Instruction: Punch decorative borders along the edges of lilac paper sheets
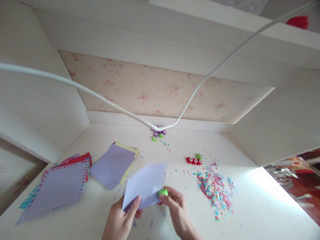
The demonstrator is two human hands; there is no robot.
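My left hand (pixel 125 213) pinches the lower left corner of a lilac sheet of paper (pixel 143 183), thumb on top. Punched holes run along the sheet's far and right edges. A small green paper punch (pixel 163 192) sits at the right edge of the sheet, gripped between the thumb and fingers of my right hand (pixel 176 205). Whether the punch is pressed down I cannot tell. Beneath and around the sheet, lilac paper bits (pixel 151 223) lie scattered on the white tabletop (pixel 205 230).
At left lie a pile of hole-edged sheets (pixel 57 183) and a stack of plain coloured paper (pixel 115 163). Confetti (pixel 216 190) is heaped at right, near red punches (pixel 194 161) and a green one (pixel 199 156). Purple punches (pixel 156 134) stand at the back under a white cable (pixel 112 104).
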